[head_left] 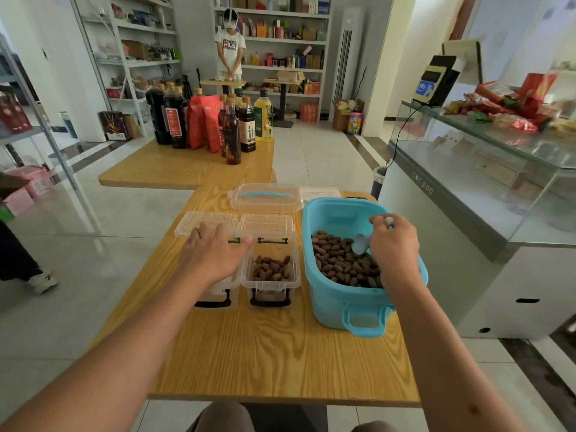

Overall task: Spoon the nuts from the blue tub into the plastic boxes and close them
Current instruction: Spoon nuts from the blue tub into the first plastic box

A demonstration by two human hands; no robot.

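The blue tub (330, 294) stands at the right of the wooden table, holding many brown nuts (339, 260). My right hand (394, 244) is inside the tub and grips a pale spoon (361, 243) whose bowl dips toward the nuts. Two clear plastic boxes stand left of the tub with hinged lids laid open behind them. The right box (271, 269) holds a layer of nuts. My left hand (212, 254) lies flat across the left box (218, 291), fingers straight, and hides what is inside it.
The tub's clear lid (265, 198) with a blue handle lies behind the boxes, a white paper (321, 192) beside it. A second table (187, 166) with bottles and red bags stands farther back. A glass counter (467, 188) runs along the right. Another person stands by the far shelves.
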